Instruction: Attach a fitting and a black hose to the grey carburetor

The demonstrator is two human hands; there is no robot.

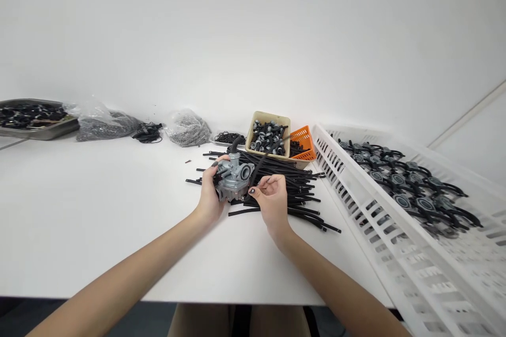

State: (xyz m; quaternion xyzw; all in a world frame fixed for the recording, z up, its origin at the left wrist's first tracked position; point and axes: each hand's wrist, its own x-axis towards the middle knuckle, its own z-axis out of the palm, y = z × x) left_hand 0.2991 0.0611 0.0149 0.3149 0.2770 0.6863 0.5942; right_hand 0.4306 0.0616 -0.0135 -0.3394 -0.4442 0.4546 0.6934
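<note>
A wide white worktop (98,210) carries everything, with bare room across its left and near parts. At the right a long white slatted crate (395,253) lies at an angle, holding finished grey carburetors with black hoses (411,189). Just left of it sprawls a pile of cut black hose lengths (300,189), and beyond that stand a beige bin of small metal fittings (269,134) and an orange basket (304,145). Far left are a metal tray (35,118) and plastic bags of parts (106,124). Near the middle, the left hand (209,195) is clenched round a grey carburetor (234,178), lifted just above the worktop; the right hand (272,200) pinches a thin black hose (263,166) beside the carburetor's body. As a judgement, the hose could slip or kink if pushed on off-line, and the right forearm, close to the pile, could sweep loose lengths toward the crate or the near edge. Open space lies left; the right is hemmed in.
</note>
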